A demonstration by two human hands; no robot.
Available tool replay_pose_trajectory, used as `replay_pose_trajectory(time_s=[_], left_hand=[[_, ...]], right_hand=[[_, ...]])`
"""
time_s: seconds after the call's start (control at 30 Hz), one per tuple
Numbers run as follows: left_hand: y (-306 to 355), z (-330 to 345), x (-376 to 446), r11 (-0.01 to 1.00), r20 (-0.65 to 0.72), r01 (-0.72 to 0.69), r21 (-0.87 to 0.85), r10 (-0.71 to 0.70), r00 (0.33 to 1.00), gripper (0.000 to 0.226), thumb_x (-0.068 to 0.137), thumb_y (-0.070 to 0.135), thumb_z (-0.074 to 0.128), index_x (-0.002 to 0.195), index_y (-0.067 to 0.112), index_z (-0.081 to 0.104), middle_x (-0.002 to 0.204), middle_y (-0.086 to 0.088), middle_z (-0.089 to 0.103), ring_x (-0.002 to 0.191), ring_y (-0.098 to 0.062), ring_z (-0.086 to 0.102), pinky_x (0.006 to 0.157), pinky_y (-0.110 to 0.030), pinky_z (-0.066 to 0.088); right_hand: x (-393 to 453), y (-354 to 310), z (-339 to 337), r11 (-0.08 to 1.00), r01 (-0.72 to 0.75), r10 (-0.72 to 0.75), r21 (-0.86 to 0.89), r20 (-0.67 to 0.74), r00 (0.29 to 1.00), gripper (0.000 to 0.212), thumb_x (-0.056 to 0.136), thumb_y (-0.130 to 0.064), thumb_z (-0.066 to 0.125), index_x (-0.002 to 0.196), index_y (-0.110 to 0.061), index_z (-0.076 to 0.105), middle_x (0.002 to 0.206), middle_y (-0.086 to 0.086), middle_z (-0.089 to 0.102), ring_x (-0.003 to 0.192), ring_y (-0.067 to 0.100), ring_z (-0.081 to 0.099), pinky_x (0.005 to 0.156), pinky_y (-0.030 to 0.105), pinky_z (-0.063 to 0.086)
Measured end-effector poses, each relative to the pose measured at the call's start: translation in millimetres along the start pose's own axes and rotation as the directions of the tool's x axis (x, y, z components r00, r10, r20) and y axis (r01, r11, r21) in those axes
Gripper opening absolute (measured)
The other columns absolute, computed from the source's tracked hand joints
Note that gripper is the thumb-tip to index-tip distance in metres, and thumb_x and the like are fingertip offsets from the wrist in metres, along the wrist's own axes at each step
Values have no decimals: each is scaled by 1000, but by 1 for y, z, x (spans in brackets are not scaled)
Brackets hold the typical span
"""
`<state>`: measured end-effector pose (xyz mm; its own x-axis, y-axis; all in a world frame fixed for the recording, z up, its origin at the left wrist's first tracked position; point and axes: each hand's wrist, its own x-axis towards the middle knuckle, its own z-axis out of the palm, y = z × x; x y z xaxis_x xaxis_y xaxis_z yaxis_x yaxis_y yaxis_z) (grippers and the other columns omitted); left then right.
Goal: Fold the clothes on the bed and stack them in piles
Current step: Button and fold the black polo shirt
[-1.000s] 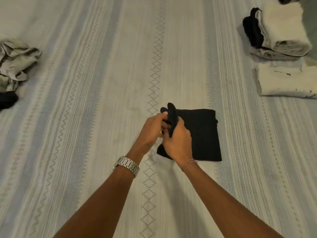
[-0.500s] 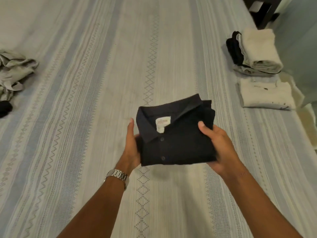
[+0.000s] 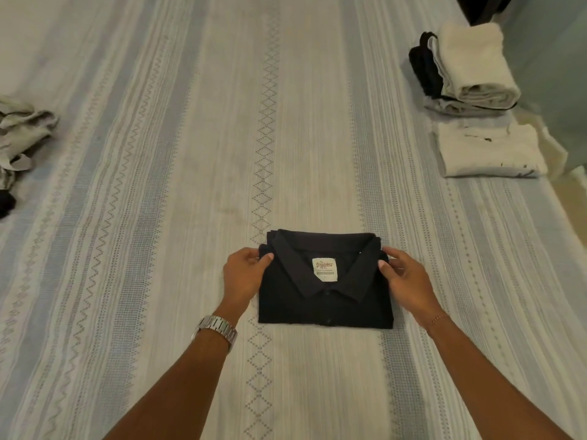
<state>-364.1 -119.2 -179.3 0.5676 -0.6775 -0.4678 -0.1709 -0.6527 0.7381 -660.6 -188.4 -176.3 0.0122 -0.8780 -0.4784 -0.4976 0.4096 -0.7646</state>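
A folded black polo shirt [image 3: 324, 300] lies collar up on the striped bedspread [image 3: 190, 185], its white neck label showing. My left hand [image 3: 243, 274] grips the shirt's left edge, thumb on top and fingers tucked under. My right hand [image 3: 405, 277] grips the right edge the same way. Far right stands a pile of folded clothes [image 3: 467, 68] with a cream piece on top and dark ones beneath. A folded white garment [image 3: 489, 152] lies just in front of that pile.
Unfolded grey and white clothes [image 3: 22, 134] are heaped at the left edge, with a small black item [image 3: 6, 203] below them. The bed's right edge and a pale wall run behind the folded piles. A dark piece of furniture [image 3: 482, 7] stands at the top right.
A second ago both hands worked a fold at the shirt's left side. Then they lifted it collar up. Now the shirt lies flat on the bed, held at both side edges.
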Motion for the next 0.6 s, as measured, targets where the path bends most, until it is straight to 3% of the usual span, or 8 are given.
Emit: replay_pose_trajectory(time_s=[0.07, 0.23, 0.4, 0.5, 0.6], left_hand=[[2, 0, 3, 999, 24, 10, -48, -9, 1000, 23, 92, 29, 74, 104, 10, 72, 94, -4, 74, 91, -22, 69, 90, -40, 58], [5, -6, 4, 958, 77, 91, -272, -73, 994, 19, 95, 26, 70, 106, 11, 72, 106, -4, 74, 104, -25, 68, 99, -46, 55], [15, -5, 4, 755, 242, 268, -599, -148, 959, 21, 98, 30, 65, 113, 16, 71, 121, -4, 72, 118, -25, 63, 106, -44, 49], [23, 1, 8, 751, 207, 253, -610, -158, 966, 23, 98, 33, 64, 114, 17, 70, 119, -2, 72, 113, -20, 64, 95, -35, 53], [19, 11, 12, 863, 74, 198, -466, -185, 980, 22, 97, 32, 66, 113, 17, 71, 114, 1, 71, 106, -18, 64, 90, -36, 55]], right_hand=[[6, 0, -3, 1000, -1, 0, -22, -27, 1000, 33, 101, -27, 62, 134, -23, 60, 110, -5, 66, 106, 16, 63, 96, 33, 50], [17, -5, -15, 996, -3, 5, 86, -17, 1000, 9, 101, -19, 63, 104, -21, 71, 103, -2, 73, 99, 15, 68, 78, 22, 50], [25, -11, -22, 961, 7, -4, 277, -14, 1000, 11, 104, -18, 58, 109, -17, 68, 104, 2, 75, 100, 18, 69, 87, 33, 55], [34, -14, -19, 944, 23, -10, 329, -40, 999, 11, 103, -18, 59, 110, -18, 67, 105, 0, 76, 101, 17, 70, 87, 35, 55], [39, -8, -10, 963, 16, -2, 267, -52, 999, 10, 102, -17, 62, 105, -22, 70, 101, -2, 76, 96, 17, 69, 80, 30, 55]])
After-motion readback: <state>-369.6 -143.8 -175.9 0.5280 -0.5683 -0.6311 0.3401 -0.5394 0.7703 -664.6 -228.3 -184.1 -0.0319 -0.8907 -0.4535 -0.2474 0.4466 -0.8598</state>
